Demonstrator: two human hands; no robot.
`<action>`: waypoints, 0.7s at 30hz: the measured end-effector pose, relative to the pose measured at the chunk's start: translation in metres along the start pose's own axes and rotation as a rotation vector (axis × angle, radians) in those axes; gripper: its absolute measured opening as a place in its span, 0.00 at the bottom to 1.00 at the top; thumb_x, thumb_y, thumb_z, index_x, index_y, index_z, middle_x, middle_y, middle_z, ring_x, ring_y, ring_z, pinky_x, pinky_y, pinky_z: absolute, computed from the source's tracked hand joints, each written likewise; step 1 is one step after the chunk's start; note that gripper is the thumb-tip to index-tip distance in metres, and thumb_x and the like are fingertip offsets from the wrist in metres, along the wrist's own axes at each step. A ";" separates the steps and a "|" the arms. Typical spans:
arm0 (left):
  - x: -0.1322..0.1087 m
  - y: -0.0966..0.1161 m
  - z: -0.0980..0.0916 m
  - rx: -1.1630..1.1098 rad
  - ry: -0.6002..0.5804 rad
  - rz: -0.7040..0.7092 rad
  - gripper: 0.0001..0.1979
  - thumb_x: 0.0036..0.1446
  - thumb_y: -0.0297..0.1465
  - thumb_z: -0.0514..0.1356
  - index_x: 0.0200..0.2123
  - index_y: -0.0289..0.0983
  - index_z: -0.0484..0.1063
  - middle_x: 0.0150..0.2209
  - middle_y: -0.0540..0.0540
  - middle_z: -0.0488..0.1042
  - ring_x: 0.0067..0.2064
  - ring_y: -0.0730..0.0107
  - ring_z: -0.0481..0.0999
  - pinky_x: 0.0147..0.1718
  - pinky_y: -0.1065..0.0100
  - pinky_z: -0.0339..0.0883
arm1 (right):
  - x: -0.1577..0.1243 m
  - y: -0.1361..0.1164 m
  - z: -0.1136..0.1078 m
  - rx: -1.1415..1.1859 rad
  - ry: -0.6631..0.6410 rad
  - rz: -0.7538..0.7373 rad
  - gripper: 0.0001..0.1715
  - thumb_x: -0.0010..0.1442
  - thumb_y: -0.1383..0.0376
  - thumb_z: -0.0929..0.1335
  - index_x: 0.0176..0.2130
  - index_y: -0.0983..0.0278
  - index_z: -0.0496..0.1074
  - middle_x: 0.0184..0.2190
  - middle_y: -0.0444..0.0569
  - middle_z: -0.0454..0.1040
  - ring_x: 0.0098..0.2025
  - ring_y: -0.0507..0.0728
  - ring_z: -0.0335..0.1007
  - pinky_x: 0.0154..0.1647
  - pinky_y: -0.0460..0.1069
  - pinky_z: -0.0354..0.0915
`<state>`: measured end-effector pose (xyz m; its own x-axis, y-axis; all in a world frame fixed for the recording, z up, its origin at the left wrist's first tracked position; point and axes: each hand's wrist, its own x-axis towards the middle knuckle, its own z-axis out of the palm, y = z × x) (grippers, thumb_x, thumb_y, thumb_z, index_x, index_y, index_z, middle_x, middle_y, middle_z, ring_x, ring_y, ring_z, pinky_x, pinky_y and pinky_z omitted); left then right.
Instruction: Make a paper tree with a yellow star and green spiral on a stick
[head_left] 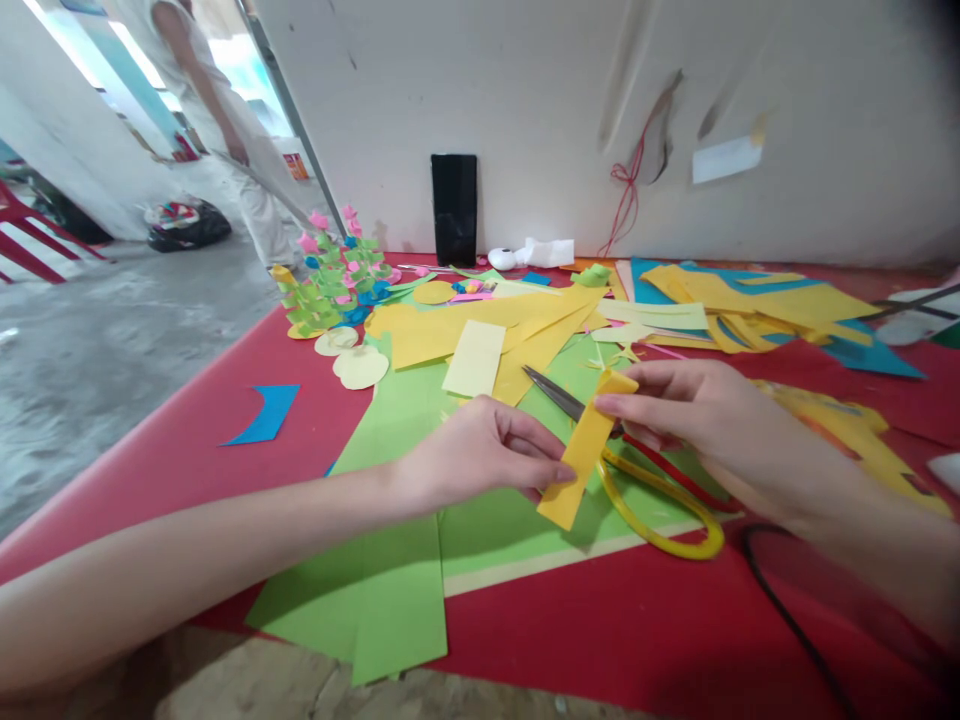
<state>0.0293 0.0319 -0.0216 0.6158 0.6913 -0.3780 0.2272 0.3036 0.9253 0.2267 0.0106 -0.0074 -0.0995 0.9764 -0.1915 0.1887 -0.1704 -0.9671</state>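
Between my two hands is a yellow paper strip (586, 447), held at a slant above the table. My left hand (504, 447) pinches it near its lower end. At the upper end, where the paper curls over, the fingers of my right hand (664, 400) grip it. Right behind the strip lie scissors (660, 500) with one yellow and one red handle, their dark blades pointing up and left. Green paper sheets (397, 570) spread beneath my hands. A pale yellow paper rectangle (475, 358) rests just beyond my left hand.
Paper plant-like decorations (337, 270) stand at the back left, near pale paper circles (360, 366). A blue paper scrap (268, 413) lies left. A black phone (454, 210) leans on the wall. Yellow and blue paper offcuts (772, 300) pile up at right. Another person (217, 110) stands beyond the table.
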 end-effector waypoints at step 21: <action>0.000 0.009 -0.003 -0.009 -0.051 -0.030 0.05 0.41 0.26 0.67 0.25 0.31 0.74 0.18 0.53 0.73 0.20 0.84 0.70 0.22 0.80 0.64 | -0.002 -0.015 -0.013 0.048 0.088 0.024 0.12 0.40 0.57 0.75 0.20 0.63 0.75 0.13 0.42 0.62 0.17 0.47 0.56 0.15 0.42 0.53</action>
<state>0.0287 0.0367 -0.0136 0.6465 0.6478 -0.4030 0.2396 0.3291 0.9134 0.2371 0.0131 0.0098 -0.0086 0.9796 -0.2009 0.1423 -0.1976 -0.9699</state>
